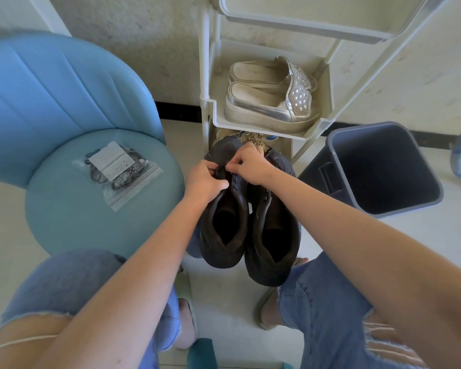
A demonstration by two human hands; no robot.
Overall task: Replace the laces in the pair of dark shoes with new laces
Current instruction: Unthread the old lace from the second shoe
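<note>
You have no text here that you can read. The white paper label [109, 159] inside the clear zip bag [133, 190] on the blue chair seat [64, 222] carries a few small dark marks, too small and blurred to make out.

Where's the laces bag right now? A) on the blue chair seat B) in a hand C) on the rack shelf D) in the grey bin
A: the laces bag lies on the blue chair seat, while left hand and right hand pinch the lace of a dark shoe.
</note>
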